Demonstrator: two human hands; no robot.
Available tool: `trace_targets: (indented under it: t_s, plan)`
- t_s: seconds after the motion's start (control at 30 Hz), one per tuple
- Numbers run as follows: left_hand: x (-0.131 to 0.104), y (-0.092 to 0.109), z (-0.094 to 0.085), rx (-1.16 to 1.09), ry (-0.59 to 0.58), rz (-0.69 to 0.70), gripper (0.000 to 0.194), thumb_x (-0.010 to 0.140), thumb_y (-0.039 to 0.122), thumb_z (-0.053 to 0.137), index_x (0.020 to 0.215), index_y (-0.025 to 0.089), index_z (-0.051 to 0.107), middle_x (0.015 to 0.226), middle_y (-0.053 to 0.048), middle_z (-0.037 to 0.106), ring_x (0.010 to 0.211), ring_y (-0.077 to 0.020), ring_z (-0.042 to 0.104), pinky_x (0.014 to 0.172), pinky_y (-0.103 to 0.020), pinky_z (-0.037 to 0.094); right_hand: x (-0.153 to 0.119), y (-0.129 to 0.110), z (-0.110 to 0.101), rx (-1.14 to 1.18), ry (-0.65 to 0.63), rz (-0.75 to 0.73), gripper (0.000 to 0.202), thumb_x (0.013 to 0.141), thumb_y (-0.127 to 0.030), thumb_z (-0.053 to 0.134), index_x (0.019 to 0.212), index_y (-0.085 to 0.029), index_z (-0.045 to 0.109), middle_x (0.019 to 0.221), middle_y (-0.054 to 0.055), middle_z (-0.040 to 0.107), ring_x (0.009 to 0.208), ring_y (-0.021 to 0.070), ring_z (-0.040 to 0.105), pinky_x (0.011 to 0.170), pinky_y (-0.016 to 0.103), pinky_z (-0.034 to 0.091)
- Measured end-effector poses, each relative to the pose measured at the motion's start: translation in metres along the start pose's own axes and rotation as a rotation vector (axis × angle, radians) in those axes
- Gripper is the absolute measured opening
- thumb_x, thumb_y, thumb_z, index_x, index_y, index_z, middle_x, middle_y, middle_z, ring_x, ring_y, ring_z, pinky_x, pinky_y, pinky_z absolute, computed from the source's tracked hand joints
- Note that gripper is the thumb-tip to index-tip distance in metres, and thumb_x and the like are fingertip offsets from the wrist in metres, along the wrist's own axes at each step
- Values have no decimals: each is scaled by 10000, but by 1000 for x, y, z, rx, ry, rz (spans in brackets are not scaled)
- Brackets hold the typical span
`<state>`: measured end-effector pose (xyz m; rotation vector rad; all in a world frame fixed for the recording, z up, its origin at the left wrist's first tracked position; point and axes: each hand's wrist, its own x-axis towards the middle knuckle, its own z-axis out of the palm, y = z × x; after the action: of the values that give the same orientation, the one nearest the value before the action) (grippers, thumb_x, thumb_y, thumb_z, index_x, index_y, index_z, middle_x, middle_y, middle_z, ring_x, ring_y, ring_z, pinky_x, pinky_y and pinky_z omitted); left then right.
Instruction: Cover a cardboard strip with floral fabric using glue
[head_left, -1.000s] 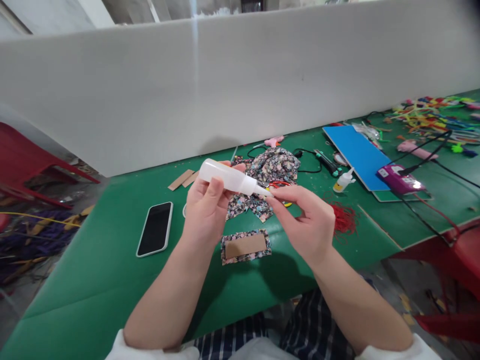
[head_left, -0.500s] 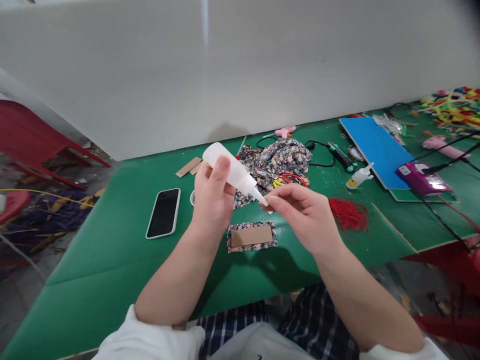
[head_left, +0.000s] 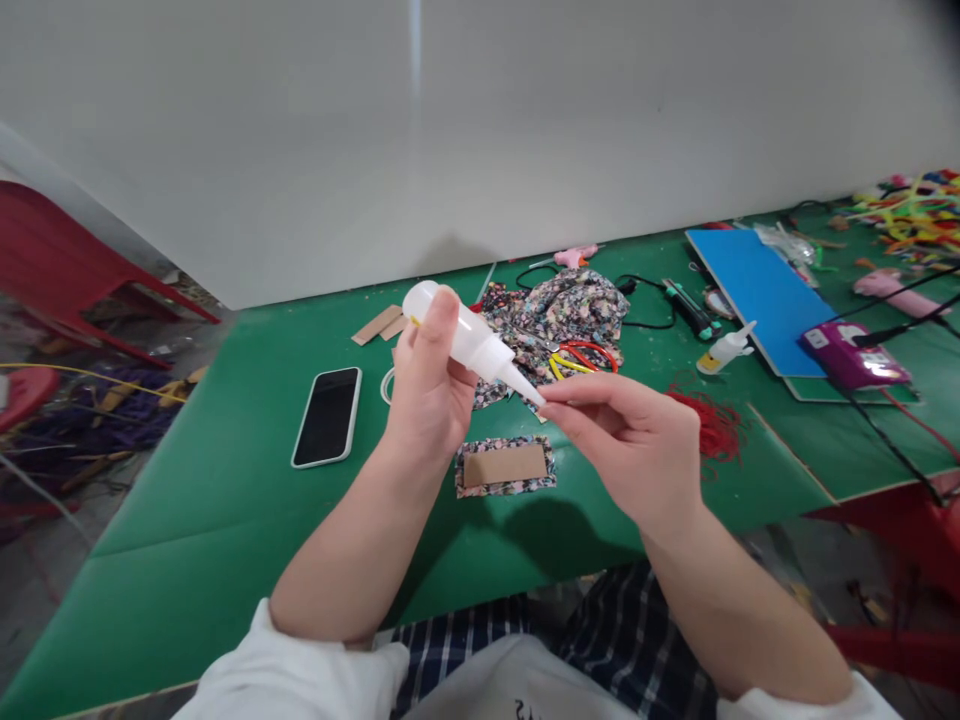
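Observation:
My left hand [head_left: 431, 390] is wrapped round a white squeeze glue bottle [head_left: 480, 345], which tilts with its tapered nozzle down to the right. At the nozzle's tip, the thumb and forefinger of my right hand [head_left: 630, 440] are pinched together on it. The fingertips hide whether a small cap is there. Below both hands a rectangle of brown cardboard [head_left: 505, 464] lies on a slightly larger strip of floral fabric [head_left: 551, 478]. Behind the bottle is a crumpled heap of floral fabric [head_left: 581, 305], with red and yellow-handled scissors or pliers [head_left: 589, 355] on it.
On the green table [head_left: 210, 480] a phone [head_left: 327, 418] lies at left and cardboard strips [head_left: 379, 325] behind it. To the right are red threads [head_left: 712, 425], a small glue bottle [head_left: 725, 350], a soldering iron [head_left: 690, 310], a blue board [head_left: 765, 300] and a purple power box [head_left: 853, 355].
The nozzle tip and my right hand have shifted slightly right together. My left thumb has moved up a little on the bottle. The things on the table lie as before.

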<state>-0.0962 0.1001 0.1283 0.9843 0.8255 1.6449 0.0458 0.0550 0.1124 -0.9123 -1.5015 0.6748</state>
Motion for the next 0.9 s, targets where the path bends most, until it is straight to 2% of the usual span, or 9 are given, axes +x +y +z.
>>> trace_targets:
  t_s: [0.27,0.43,0.67,0.77,0.9]
  plan:
    - [1,-2,-2,-70,2,8,268,773,475,597,717,217,553,617,11,525,522,-87,454,503,-226,403,-2,2,0,-95,-19,-148,137,750,-117,617,815,-237,632,769,-28,669,712,103,610,630,230,521]
    - [1,-5,-2,-32,14,46,286,797,488,565,718,214,546,642,-3,549,541,-95,482,519,-228,420,0,1,0,-226,-5,-280,161,749,-84,593,798,-238,588,735,-23,647,685,111,595,628,247,506]
    - [4,-8,-2,-5,27,135,296,790,483,578,708,207,509,611,25,471,507,-76,457,478,-204,421,1,4,1,-328,37,-467,171,734,-58,571,814,-207,548,724,-4,616,702,120,590,660,268,517]
    - [5,-7,-3,36,34,156,300,798,488,566,721,204,511,607,30,456,513,-72,470,473,-192,427,0,7,0,-267,40,-449,178,735,-57,562,837,-202,555,748,10,623,735,130,604,679,287,533]
    - [6,-7,-6,155,33,196,339,824,538,495,746,209,510,598,26,460,530,-82,495,474,-196,433,0,10,0,-185,54,-391,269,729,-69,590,972,-185,585,886,44,667,777,138,634,677,289,559]
